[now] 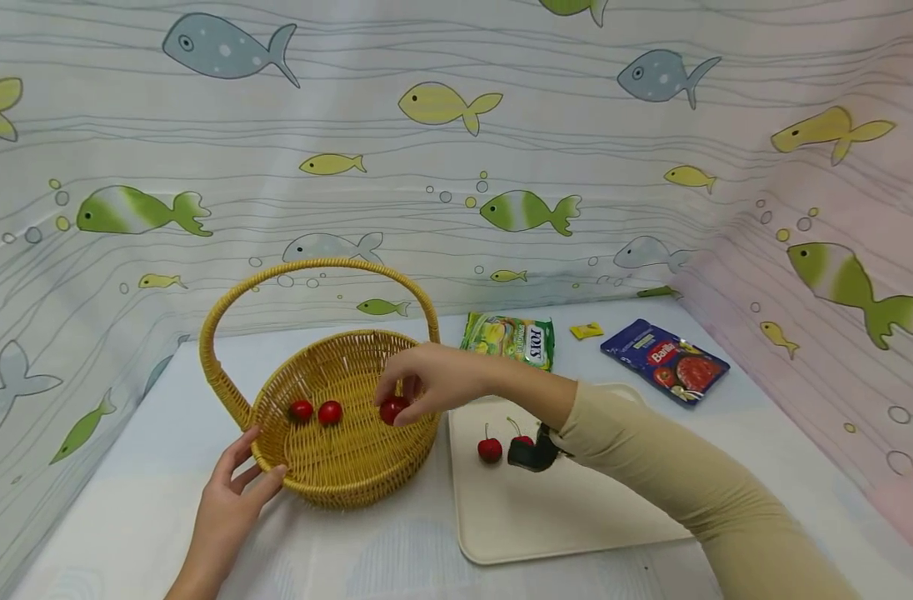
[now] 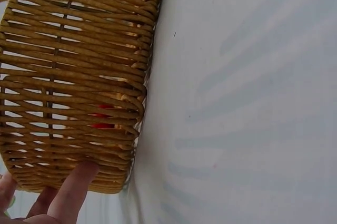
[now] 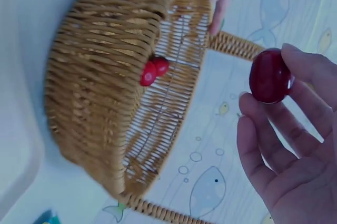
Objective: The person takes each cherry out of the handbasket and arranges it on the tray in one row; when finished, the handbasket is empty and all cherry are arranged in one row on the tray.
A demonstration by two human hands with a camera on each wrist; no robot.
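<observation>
My right hand is over the right part of a wicker basket, pinching a dark red cherry between thumb and fingertips. In the right wrist view the cherry shows no stem. Two more cherries, one left and one right, lie on the basket's floor. My left hand grips the basket's left front rim beside the foot of the arched handle. From the left wrist, a finger rests against the woven wall, and red shows through the gaps.
A cream tray lies right of the basket. On it are a cherry with a stem and another partly hidden by the dark wrist camera. Behind are a green packet, a small yellow packet and a blue pouch.
</observation>
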